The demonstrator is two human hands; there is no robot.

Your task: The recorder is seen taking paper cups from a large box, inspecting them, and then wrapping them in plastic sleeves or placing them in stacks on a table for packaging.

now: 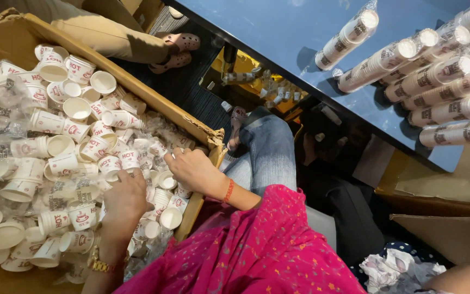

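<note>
Here, dozens of loose paper cups, too many to count, lay every which way in the cardboard box. About ten sleeved cup stacks pointed toward two o'clock on the blue table. Both hands reached palm-down, the left hand and right hand curled among cups; grip unclear.

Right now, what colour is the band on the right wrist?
Red-orange, a thin beaded-looking wristband, seen in the head view.

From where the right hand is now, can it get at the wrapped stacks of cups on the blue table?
Probably not without a long stretch. The right hand is down in the cardboard box among the loose paper cups, and the wrapped cup stacks lie far off on the blue table, past the person's knee.
</note>
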